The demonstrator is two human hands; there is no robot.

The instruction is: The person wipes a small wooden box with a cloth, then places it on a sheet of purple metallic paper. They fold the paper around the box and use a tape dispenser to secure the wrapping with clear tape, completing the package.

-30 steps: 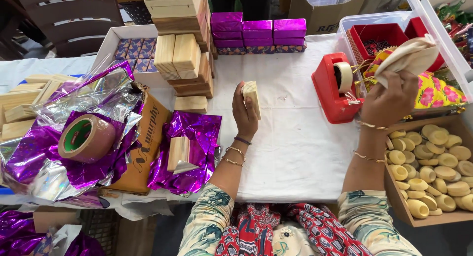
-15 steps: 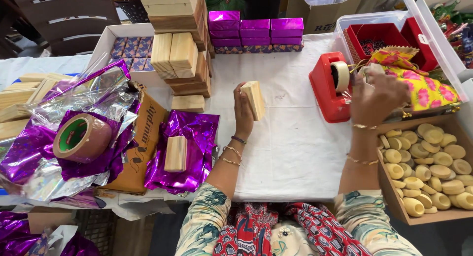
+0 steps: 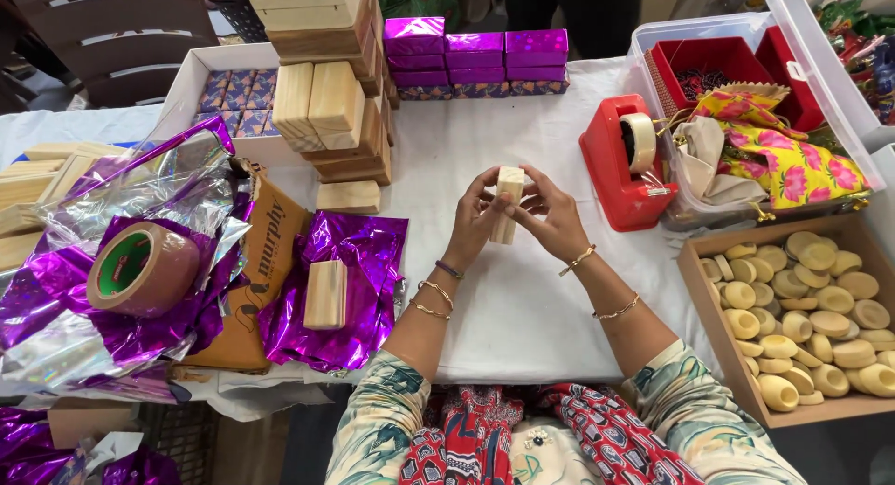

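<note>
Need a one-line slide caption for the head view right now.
Both hands, left hand and right hand, hold a small wooden block upright above the white tablecloth, beside a red tape dispenser.

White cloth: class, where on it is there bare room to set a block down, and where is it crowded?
Bare cloth lies under both hands, between the purple foil and the tray of discs. Another patch runs from the purple boxes to the tape dispenser. The left side is crowded with foil, a tape roll and stacked blocks.
</note>
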